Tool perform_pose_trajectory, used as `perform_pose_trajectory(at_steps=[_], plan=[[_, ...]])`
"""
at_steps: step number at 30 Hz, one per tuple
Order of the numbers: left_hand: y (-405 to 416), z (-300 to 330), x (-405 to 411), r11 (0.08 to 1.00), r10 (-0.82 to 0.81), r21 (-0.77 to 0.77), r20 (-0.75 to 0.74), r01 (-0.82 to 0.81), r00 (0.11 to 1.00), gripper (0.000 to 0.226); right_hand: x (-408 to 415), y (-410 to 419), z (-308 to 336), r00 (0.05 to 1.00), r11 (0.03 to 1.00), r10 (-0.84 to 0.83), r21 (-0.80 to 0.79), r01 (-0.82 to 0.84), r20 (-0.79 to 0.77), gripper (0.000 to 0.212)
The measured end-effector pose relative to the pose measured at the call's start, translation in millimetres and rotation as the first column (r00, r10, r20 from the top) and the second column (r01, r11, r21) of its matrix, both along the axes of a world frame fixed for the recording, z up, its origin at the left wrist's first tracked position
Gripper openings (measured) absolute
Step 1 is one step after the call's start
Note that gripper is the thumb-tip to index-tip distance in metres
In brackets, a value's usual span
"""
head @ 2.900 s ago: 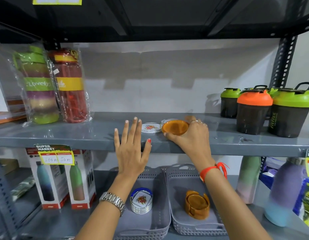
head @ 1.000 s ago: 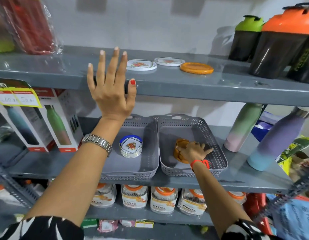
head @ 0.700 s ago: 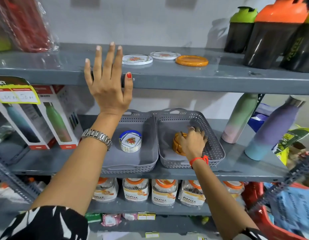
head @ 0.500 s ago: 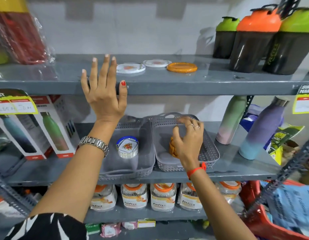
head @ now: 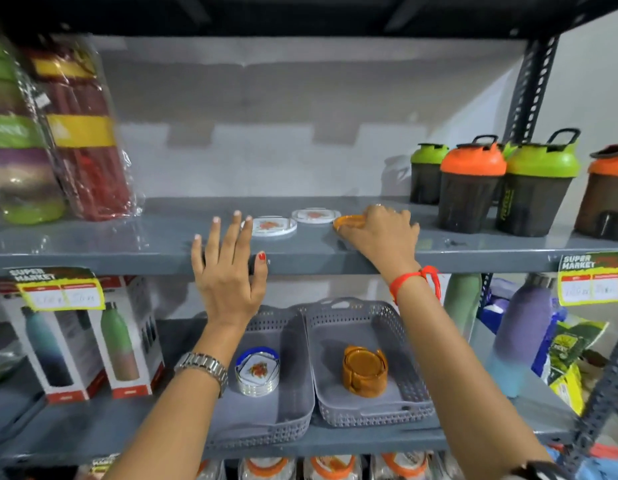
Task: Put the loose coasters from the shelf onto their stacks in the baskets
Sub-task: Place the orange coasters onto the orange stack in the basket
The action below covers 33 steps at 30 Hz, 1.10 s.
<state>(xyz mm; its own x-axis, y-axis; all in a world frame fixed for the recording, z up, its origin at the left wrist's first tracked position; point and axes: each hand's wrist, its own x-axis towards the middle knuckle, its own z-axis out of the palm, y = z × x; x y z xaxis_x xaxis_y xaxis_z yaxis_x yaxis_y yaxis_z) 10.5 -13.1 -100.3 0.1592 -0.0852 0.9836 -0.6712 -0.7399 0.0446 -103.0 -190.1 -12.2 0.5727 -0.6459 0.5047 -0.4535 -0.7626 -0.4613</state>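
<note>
On the upper grey shelf [head: 473, 249] lie two loose white floral coasters [head: 273, 226] [head: 315, 215] and, to their right, an orange coaster [head: 347, 221]. My right hand [head: 382, 235] lies over the orange coaster with its fingers curled on it; only the coaster's left edge shows. My left hand [head: 228, 275] rests flat against the shelf's front edge, fingers spread, holding nothing. On the shelf below, the left grey basket [head: 293, 420] holds a white coaster stack [head: 257, 372]. The right grey basket [head: 380, 415] holds an orange coaster stack [head: 364, 370].
Shaker bottles [head: 472, 185] with green and orange lids stand on the upper shelf right of my right hand. Wrapped bottles [head: 82, 133] stand at its left end. Boxed bottles [head: 120, 341] flank the baskets on the left, pastel bottles [head: 522, 341] on the right. Jars fill the bottom shelf.
My right hand has come up from the orange stack in the right basket to the upper shelf and closed on the loose orange coaster. My left hand stays on the shelf edge.
</note>
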Motion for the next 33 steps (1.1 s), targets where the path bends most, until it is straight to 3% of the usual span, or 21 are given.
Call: perform_pose_trajectory(at_steps=[6, 11, 14, 16, 19, 22, 25, 33], plan=[[0, 1, -1, 1.000, -0.017, 0.005, -0.022, 0.017, 1.000, 0.052, 13, -2, 14, 0.987, 0.992, -0.036, 0.110, 0.054, -0.155, 0.057], [1, 2, -2, 1.000, -0.020, 0.004, -0.018, 0.020, 1.000, 0.053, 13, 1, 8, 0.998, 0.997, -0.067, 0.039, 0.066, 0.018, 0.055], [0, 1, -2, 1.000, -0.012, 0.006, -0.014, 0.012, 1.000, 0.053, 9, 3, 1, 0.986, 0.996, -0.005, -0.082, 0.019, 0.166, 0.069], [0, 1, -1, 1.000, -0.009, 0.006, -0.012, 0.009, 1.000, 0.052, 3, 9, -4, 0.947, 0.990, 0.096, -0.129, -0.059, 0.307, 0.077], [0, 1, 0, 1.000, -0.007, 0.009, -0.007, 0.007, 1.000, 0.052, -13, 28, -11, 0.815, 0.967, 0.256, -0.155, -0.204, 0.520, 0.079], [0, 1, -1, 1.000, -0.017, 0.005, -0.009, 0.017, 1.000, 0.052, -30, 52, -16, 0.681, 0.941, 0.337, -0.256, -0.222, 0.650, 0.079], [1, 1, -1, 1.000, -0.004, 0.007, -0.016, 0.004, 1.000, 0.051, -41, 69, -16, 0.602, 0.920, 0.379, -0.354, -0.166, 0.703, 0.078], [2, 4, -3, 0.999, -0.031, 0.019, -0.058, 0.032, 0.998, 0.054, -54, 85, -12, 0.543, 0.879, 0.448, -0.461, -0.122, 0.711, 0.075]])
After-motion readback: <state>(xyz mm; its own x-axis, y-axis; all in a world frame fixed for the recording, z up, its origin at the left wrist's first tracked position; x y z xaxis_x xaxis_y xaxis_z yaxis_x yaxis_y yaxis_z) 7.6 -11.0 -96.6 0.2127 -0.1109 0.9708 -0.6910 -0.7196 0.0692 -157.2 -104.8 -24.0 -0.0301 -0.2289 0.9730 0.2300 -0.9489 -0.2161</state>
